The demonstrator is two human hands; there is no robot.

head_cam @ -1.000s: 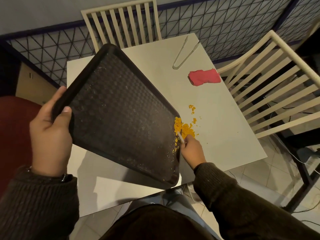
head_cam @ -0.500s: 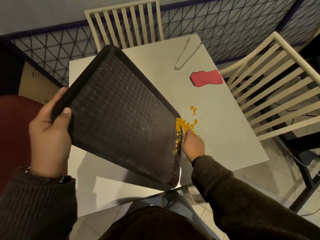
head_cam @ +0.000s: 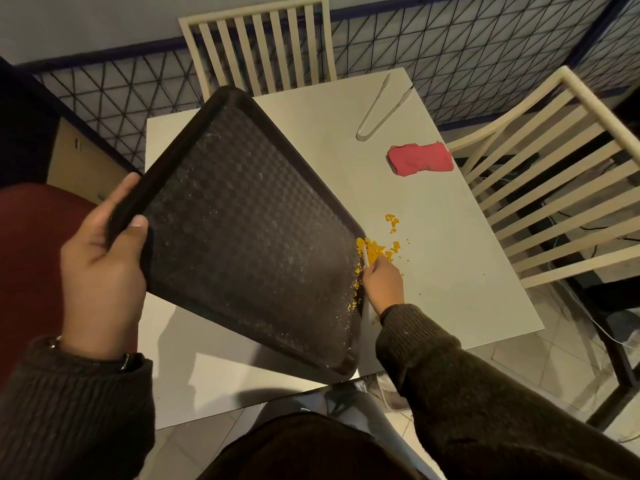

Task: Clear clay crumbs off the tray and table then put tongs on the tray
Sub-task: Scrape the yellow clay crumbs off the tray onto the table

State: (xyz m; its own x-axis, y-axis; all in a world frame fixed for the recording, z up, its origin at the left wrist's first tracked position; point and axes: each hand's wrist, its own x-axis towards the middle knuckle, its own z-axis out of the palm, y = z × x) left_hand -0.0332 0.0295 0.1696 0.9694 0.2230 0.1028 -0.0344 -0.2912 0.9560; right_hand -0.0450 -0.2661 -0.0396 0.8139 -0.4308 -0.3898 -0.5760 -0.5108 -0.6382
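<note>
Left hand (head_cam: pixel 104 271) gripped tilted tray (head_cam: pixel 242 220) over table (head_cam: pixel 450 271); right hand (head_cam: pixel 382 282), closed on thin white stick (head_cam: pixel 364 259), worked crumbs (head_cam: pixel 375 251) at tray's low edge. Tongs (head_cam: pixel 379 109) lay far side. Best approach, probably: keep tilt steep, short strokes w/ stick.

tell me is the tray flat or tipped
Tipped: the left hand lifts one end of the tray, and its low edge meets the table by the crumbs.

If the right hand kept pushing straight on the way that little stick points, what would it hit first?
The orange crumbs heaped at the stick's tip. The right hand aims it up the tray edge; beyond the heap, bare table, though depth is unclear.
</note>
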